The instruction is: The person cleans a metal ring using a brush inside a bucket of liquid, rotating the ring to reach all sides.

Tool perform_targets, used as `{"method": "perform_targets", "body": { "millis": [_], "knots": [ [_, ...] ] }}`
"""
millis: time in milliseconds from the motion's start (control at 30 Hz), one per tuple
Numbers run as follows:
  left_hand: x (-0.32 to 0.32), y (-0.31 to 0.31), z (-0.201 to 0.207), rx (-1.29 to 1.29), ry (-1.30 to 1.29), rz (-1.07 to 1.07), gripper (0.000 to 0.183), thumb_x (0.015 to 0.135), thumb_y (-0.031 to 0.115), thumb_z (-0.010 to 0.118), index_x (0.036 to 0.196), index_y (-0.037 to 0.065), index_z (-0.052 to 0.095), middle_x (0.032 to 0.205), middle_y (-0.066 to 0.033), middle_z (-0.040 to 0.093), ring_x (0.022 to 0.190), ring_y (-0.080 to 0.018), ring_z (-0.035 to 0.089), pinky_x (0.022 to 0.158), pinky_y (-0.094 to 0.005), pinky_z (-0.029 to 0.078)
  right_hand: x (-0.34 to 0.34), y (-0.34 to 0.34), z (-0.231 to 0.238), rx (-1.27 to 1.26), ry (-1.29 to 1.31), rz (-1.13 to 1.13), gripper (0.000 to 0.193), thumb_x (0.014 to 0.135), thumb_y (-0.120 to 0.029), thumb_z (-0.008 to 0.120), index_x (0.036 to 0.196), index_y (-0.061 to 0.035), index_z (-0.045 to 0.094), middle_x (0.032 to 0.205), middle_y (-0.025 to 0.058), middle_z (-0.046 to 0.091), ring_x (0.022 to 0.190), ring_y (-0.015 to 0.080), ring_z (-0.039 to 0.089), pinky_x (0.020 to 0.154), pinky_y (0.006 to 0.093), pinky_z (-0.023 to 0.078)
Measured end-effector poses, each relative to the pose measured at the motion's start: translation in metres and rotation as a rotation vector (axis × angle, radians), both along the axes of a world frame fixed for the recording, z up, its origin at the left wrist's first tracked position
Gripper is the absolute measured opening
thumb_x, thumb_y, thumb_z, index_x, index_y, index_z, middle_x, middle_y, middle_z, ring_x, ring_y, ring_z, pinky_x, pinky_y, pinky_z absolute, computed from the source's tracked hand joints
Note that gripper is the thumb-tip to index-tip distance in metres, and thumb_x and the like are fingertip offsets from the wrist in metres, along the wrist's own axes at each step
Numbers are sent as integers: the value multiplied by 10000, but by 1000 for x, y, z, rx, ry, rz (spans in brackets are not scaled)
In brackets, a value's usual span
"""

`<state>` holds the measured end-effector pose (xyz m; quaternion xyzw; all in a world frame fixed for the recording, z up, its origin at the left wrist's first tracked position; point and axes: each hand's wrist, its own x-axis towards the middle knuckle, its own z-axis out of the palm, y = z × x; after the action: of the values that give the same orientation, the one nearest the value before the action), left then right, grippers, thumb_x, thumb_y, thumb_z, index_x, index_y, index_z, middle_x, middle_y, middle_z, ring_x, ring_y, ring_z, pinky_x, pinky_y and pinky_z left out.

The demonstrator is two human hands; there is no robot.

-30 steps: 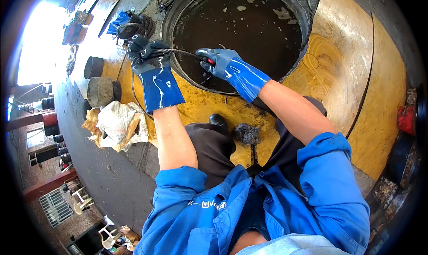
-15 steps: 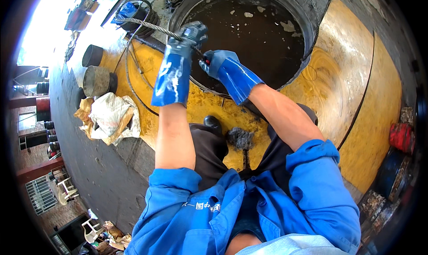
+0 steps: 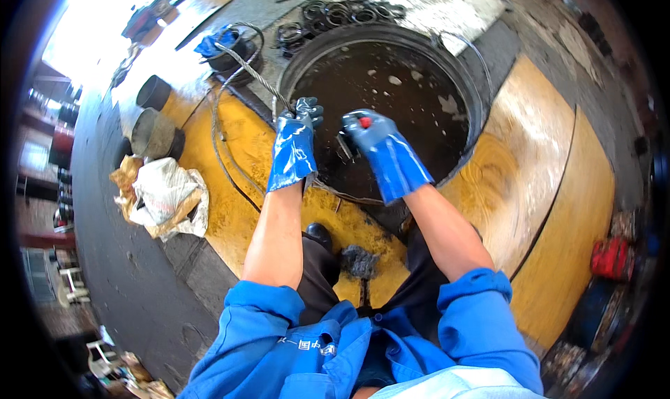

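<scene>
Both my hands wear shiny blue gloves over the near left part of a large round tub [image 3: 480, 113] of dark brown water. My left hand [image 3: 299, 120] is closed round a twisted steel wire rope [image 3: 255, 71] at the tub's left rim. Further right, above the water, my right hand [image 3: 377, 135] is closed on a small dark tool [image 3: 366, 122] with a red part on top. Thin metal pieces of it stick out below the fingers; its exact kind is not clear. The rope loops back toward a dark bucket [image 3: 241, 56] with blue material in it.
Black rings [image 3: 335, 12] lie in a pile behind the tub. Two dark round containers [image 3: 152, 132] and a crumpled white sack [image 3: 164, 190] stand at left. Yellow sheets [image 3: 516, 190] cover the floor round the tub. A red object [image 3: 613, 258] sits far right.
My right hand has moved right, away from the left hand and the rope, with the tool still in it. My left hand stays on the rope. The view has shifted, showing more behind the tub.
</scene>
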<state>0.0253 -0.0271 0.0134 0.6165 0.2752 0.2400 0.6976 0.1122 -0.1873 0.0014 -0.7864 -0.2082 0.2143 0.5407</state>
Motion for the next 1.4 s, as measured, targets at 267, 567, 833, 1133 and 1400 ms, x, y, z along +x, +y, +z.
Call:
{"method": "perform_targets", "body": {
  "millis": [267, 567, 833, 1133, 1400],
  "knots": [
    [7, 4, 10, -276, -258, 50, 475, 1081, 372, 397, 1335, -12, 514, 1213, -180, 653, 1099, -255, 641, 952, -362, 521, 22, -9, -52, 548, 513, -100, 234, 965, -202, 665, 1122, -29, 690, 988, 75, 728, 827, 182, 702, 687, 312, 596],
    [-9, 7, 15, -454, -236, 176, 472, 1080, 352, 401, 1328, -29, 525, 1225, -213, 651, 1056, -293, 666, 957, -392, 526, -3, -14, -25, 636, 421, -60, 222, 995, -157, 619, 1151, -8, 676, 1023, 99, 720, 880, 165, 696, 762, 314, 606],
    [-7, 4, 18, -475, -321, -12, 497, 1076, 377, 415, 1390, -4, 469, 1351, -205, 579, 1199, -288, 590, 1037, -360, 465, 41, -8, -117, 468, 196, -121, 172, 976, -111, 628, 1109, -34, 706, 998, 52, 725, 849, 121, 685, 760, 286, 583],
    [-4, -16, 45, -519, -156, 54, 446, 1090, 344, 331, 1409, 72, 482, 1419, -133, 557, 1266, -281, 559, 1059, -418, 423, 30, -25, -113, 397, 225, -114, 186, 966, -101, 639, 1135, -45, 695, 1025, 50, 715, 864, 107, 674, 747, 252, 573],
    [12, 50, 13, 1714, 560, -117, 250, 900, 154, 547, 1120, 122, 662, 1093, -88, 658, 1059, -251, 624, 922, -350, 503, 3, -54, 11, 99, -456, 346, 256, 868, -124, 681, 1121, -142, 720, 1055, 129, 719, 957, 280, 701, 843, 379, 558]
  ]
}}
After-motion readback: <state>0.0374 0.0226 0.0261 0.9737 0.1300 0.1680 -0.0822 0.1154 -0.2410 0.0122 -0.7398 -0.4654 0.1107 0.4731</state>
